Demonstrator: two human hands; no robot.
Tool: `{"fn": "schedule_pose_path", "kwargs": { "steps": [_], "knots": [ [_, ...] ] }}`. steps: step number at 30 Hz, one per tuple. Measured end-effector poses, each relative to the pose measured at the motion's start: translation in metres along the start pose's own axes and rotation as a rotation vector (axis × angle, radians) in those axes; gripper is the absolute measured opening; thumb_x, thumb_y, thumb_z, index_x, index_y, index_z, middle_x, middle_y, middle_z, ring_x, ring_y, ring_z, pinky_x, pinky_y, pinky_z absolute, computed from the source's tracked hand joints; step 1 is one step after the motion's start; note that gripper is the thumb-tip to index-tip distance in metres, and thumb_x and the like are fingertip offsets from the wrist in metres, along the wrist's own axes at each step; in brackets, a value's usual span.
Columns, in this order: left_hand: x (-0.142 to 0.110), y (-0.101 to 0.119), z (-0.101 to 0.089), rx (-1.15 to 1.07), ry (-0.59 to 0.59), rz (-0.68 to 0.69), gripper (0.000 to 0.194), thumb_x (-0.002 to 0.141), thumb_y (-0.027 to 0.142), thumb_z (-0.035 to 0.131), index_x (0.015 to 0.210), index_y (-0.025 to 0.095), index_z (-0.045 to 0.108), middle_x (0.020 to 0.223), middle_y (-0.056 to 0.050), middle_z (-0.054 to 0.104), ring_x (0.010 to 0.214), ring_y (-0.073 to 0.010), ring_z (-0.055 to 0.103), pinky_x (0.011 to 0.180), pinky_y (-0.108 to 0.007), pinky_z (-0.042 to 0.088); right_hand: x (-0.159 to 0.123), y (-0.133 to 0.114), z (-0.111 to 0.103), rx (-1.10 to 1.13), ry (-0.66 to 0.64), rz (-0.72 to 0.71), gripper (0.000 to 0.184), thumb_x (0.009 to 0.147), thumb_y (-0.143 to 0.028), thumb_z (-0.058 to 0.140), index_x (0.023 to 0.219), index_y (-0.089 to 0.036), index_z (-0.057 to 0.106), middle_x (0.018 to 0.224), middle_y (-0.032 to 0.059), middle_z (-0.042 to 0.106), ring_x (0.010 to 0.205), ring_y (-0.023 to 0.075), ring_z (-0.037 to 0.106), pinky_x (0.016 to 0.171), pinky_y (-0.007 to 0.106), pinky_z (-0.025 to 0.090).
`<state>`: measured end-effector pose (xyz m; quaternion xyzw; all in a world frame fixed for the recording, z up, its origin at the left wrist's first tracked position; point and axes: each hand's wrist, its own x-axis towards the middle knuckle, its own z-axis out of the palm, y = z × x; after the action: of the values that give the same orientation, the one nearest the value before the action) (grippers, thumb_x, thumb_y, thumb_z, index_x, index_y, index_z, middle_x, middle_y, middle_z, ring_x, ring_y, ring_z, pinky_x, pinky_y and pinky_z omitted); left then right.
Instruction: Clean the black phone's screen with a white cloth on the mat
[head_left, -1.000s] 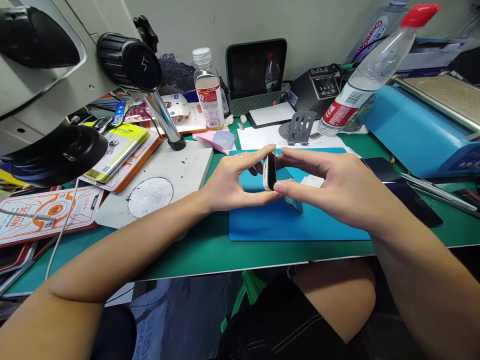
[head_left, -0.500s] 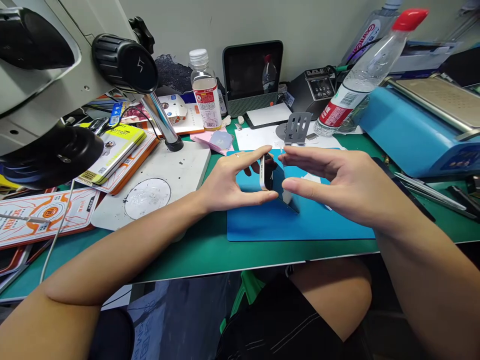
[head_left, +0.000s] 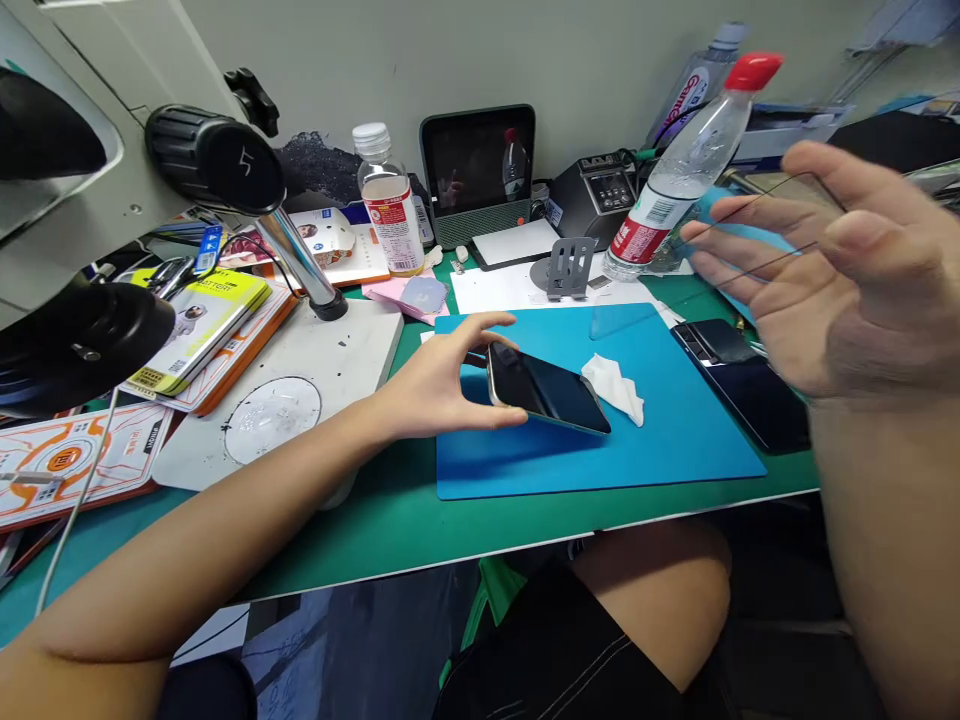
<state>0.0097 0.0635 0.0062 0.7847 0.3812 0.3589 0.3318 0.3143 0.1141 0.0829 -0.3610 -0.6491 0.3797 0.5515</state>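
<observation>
My left hand (head_left: 442, 385) grips a smartphone (head_left: 551, 385) by one end, thumb at the near edge and fingers at the far edge. The phone's dark screen faces up, tilted, with its other end low over the blue mat (head_left: 525, 470). Raised at the right, my right hand (head_left: 817, 270) holds a clear, thin sheet with dark edges, which looks like a screen protector (head_left: 772, 225). A crumpled white wipe (head_left: 615, 388) lies on the mat beside the phone. Farther back on the mat is a faint transparent sheet (head_left: 622, 320).
A black phone-like slab (head_left: 750, 390) lies right of the mat. Behind stand a metal phone stand (head_left: 570, 268), a red-capped bottle (head_left: 682, 180), a white-capped bottle (head_left: 390, 205) and a display (head_left: 480, 165). A microscope (head_left: 217, 160) overhangs stacked boxes (head_left: 202, 320) at left.
My right hand has moved away from the phone, up and to the right, with the clear sheet. The phone has turned screen-up in my left hand. The view has shifted slightly.
</observation>
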Motion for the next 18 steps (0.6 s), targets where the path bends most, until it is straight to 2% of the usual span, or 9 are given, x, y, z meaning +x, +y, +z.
{"fn": "schedule_pose_path", "kwargs": {
  "steps": [3,5,9,14,18],
  "knots": [
    [-0.001,0.001,0.002,0.154,-0.159,-0.012,0.083,0.076,0.044,0.085,0.145,0.024,0.045,0.134,-0.013,0.068,0.123,-0.0314,0.064,0.106,-0.05,0.051,0.005,0.032,0.005,0.039,-0.04,0.107,0.056,0.078,-0.052,0.071,0.129,-0.03,0.061,0.15,0.0118,0.061,0.134,0.0315,0.061,0.111,0.048,0.049],
    [-0.001,0.002,0.002,0.246,-0.252,-0.014,0.081,0.078,0.04,0.083,0.147,0.021,0.045,0.136,-0.014,0.066,0.125,-0.0323,0.06,0.105,-0.05,0.05,0.005,0.054,0.011,0.008,-0.113,0.182,0.059,0.079,-0.057,0.064,0.133,-0.032,0.057,0.153,0.0085,0.059,0.139,0.0315,0.057,0.111,0.05,0.05],
    [0.0,0.003,0.003,0.329,-0.336,-0.001,0.072,0.081,0.038,0.081,0.142,0.018,0.049,0.133,-0.015,0.064,0.123,-0.0321,0.055,0.103,-0.047,0.049,0.002,0.082,0.012,0.033,-0.199,0.277,0.053,0.083,-0.045,0.06,0.134,-0.033,0.058,0.151,0.0053,0.061,0.143,0.0307,0.053,0.115,0.056,0.047],
    [0.001,0.003,0.003,0.366,-0.356,-0.005,0.064,0.081,0.043,0.081,0.133,0.02,0.053,0.128,-0.012,0.063,0.117,-0.031,0.055,0.099,-0.045,0.049,0.001,0.089,0.007,0.072,-0.111,0.345,0.049,0.083,-0.027,0.057,0.131,-0.026,0.064,0.145,0.0076,0.066,0.14,0.029,0.057,0.12,0.056,0.042],
    [0.001,0.003,0.003,0.352,-0.367,-0.01,0.062,0.08,0.044,0.082,0.131,0.023,0.055,0.126,-0.011,0.063,0.116,-0.0307,0.055,0.096,-0.044,0.049,-0.001,0.101,0.011,-0.174,0.023,0.279,0.041,0.086,-0.03,0.057,0.124,-0.023,0.07,0.14,0.0084,0.07,0.14,0.0308,0.056,0.121,0.058,0.039]
  ]
}}
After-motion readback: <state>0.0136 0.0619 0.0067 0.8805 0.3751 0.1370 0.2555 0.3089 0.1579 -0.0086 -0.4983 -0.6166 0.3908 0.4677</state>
